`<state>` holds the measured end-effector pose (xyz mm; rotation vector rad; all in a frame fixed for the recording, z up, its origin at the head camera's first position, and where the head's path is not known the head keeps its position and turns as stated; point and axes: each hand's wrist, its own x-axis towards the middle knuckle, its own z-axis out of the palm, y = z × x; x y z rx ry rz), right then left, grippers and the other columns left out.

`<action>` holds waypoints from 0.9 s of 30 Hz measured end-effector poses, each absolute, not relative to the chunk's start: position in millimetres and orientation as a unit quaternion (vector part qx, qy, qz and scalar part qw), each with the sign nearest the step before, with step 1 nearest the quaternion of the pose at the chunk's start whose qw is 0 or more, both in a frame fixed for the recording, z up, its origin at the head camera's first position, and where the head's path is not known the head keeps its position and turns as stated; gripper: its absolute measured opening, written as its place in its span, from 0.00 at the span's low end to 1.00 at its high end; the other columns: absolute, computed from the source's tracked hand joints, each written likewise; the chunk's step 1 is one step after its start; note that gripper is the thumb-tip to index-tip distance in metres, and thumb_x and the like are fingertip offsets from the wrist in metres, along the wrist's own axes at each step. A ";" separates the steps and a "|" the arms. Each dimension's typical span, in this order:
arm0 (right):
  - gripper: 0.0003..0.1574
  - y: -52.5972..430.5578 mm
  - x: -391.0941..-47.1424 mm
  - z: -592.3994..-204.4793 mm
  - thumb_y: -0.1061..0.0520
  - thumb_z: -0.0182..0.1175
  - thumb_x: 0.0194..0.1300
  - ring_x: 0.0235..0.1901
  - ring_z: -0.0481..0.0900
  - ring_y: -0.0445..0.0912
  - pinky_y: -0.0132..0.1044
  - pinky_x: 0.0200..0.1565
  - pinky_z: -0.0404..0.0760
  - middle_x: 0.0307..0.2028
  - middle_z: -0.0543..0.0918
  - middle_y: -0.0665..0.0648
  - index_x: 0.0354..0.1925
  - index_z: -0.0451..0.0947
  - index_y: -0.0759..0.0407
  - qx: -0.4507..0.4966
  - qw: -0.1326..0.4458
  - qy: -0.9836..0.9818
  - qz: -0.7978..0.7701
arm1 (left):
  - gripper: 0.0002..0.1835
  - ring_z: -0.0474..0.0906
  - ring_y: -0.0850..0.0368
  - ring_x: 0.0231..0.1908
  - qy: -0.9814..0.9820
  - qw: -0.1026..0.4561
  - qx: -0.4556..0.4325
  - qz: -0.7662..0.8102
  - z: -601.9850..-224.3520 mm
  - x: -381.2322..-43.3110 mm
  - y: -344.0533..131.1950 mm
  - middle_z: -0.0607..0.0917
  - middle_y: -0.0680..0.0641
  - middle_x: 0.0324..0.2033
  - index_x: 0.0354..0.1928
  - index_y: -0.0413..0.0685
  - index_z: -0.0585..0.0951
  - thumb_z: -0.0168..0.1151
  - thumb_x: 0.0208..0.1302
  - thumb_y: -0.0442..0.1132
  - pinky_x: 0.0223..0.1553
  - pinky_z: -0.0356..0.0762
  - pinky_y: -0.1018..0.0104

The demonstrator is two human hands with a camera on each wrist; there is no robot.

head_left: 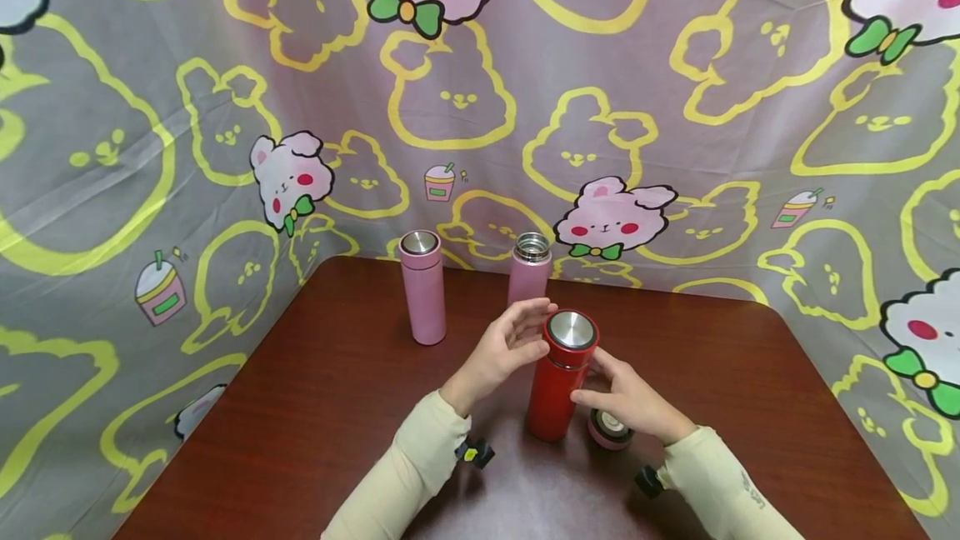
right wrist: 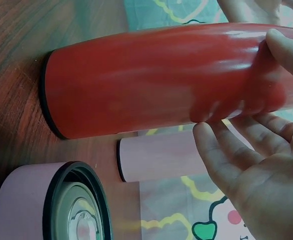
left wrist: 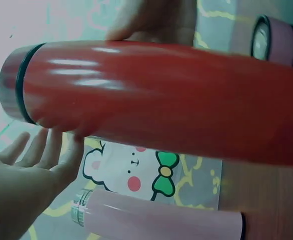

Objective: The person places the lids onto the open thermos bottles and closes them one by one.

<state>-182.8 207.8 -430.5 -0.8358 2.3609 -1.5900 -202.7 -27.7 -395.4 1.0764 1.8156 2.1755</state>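
Red bottle (head_left: 556,401) upright between left grip (head_left: 501,352) and right grip (head_left: 636,400), both loosely spread.

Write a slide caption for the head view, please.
Left hand and right hand flank a red cylindrical bottle; behind, a capped pink cylindrical bottle and an uncapped pink one.

Pale cream sleeves (head_left: 408,465), dark lettering (head_left: 752,490) on the right; black wrist blocks (head_left: 484,453), yellow mark (head_left: 470,455) on the left
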 end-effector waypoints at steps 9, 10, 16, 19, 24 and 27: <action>0.38 209.1 -182.8 -432.6 0.56 0.65 0.61 0.47 0.80 0.47 0.37 0.48 0.78 0.55 0.75 0.58 0.66 0.61 0.59 -0.297 0.070 0.798 -0.520 | 0.36 0.72 0.50 0.57 0.680 0.051 0.335 0.650 -394.3 -196.3 -25.2 0.74 0.42 0.59 0.67 0.45 0.63 0.67 0.60 0.41 0.57 0.70 0.59; 0.38 209.1 -182.7 -433.0 0.56 0.65 0.61 0.47 0.80 0.47 0.37 0.48 0.78 0.54 0.76 0.59 0.65 0.61 0.59 -0.301 0.066 0.798 -0.518 | 0.35 0.72 0.51 0.56 0.688 0.049 0.332 0.644 -394.3 -195.3 -24.6 0.75 0.44 0.58 0.67 0.48 0.63 0.67 0.59 0.42 0.56 0.71 0.60; 0.36 210.0 -182.1 -433.0 0.56 0.65 0.61 0.47 0.80 0.47 0.37 0.47 0.78 0.53 0.77 0.58 0.64 0.63 0.60 -0.312 0.065 0.798 -0.511 | 0.36 0.74 0.58 0.51 0.712 0.008 0.322 0.624 -397.9 -191.5 -18.2 0.77 0.51 0.54 0.65 0.51 0.66 0.68 0.57 0.51 0.51 0.74 0.63; 0.34 211.4 -182.3 -432.5 0.55 0.64 0.62 0.47 0.80 0.46 0.37 0.48 0.78 0.53 0.77 0.57 0.63 0.65 0.59 -0.315 0.075 0.798 -0.508 | 0.38 0.74 0.59 0.51 0.715 -0.019 0.322 0.620 -400.2 -190.3 -15.5 0.78 0.52 0.53 0.65 0.47 0.66 0.68 0.56 0.54 0.52 0.73 0.62; 0.31 213.3 -183.9 -432.0 0.56 0.62 0.64 0.49 0.79 0.45 0.36 0.49 0.77 0.53 0.76 0.56 0.63 0.65 0.58 -0.328 0.086 0.794 -0.504 | 0.38 0.73 0.61 0.51 0.724 -0.038 0.309 0.616 -401.4 -189.0 -13.5 0.79 0.55 0.51 0.64 0.51 0.67 0.70 0.54 0.54 0.51 0.73 0.62; 0.31 212.8 -184.4 -430.6 0.58 0.61 0.64 0.49 0.79 0.45 0.35 0.49 0.77 0.54 0.76 0.57 0.63 0.64 0.58 -0.334 0.088 0.793 -0.502 | 0.38 0.74 0.61 0.50 0.726 -0.042 0.304 0.616 -401.3 -189.2 -12.8 0.79 0.55 0.50 0.64 0.54 0.67 0.71 0.53 0.53 0.51 0.73 0.62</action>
